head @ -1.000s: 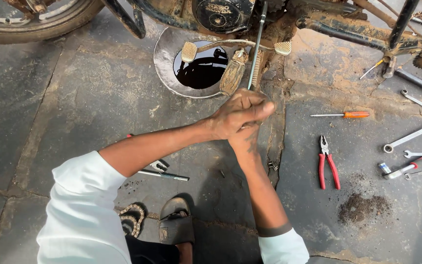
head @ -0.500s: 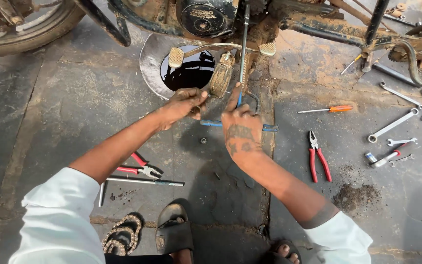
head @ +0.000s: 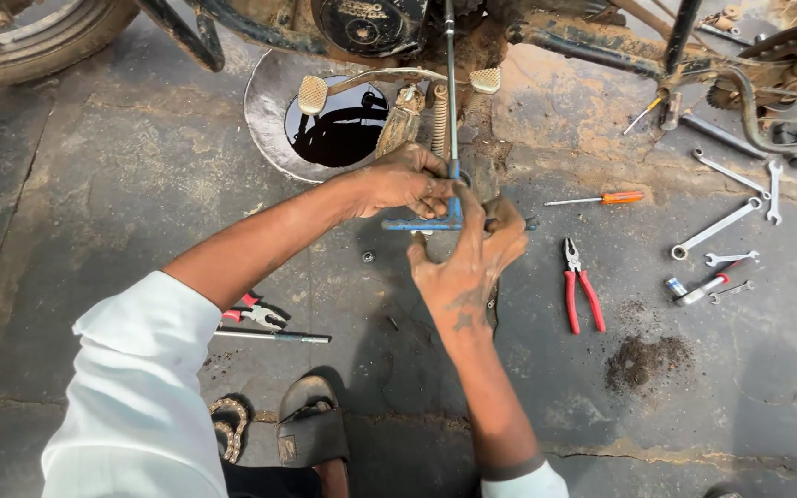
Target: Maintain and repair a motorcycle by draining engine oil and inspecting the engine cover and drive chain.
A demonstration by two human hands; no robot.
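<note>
A blue T-handle wrench (head: 451,120) runs from the motorcycle's underside (head: 371,23) down to a crossbar (head: 408,224). My left hand (head: 406,180) grips the left side of that crossbar, near the shaft. My right hand (head: 469,254) holds the right end of the crossbar, fingers curled over it. Just above my hands hang a coil spring (head: 438,120) and a foot lever with a square pedal pad (head: 313,93).
A round metal pan of dark oil (head: 265,120) sits under the engine. Red-handled pliers (head: 582,286), an orange screwdriver (head: 606,198) and several spanners (head: 717,226) lie at right. Another pair of pliers (head: 255,314) and a rod lie at left. My sandalled foot (head: 311,429) is below.
My hands separated from a clasped pose and moved onto the T-handle's crossbar, left hand on one side, right on the other. The camera came closer.
</note>
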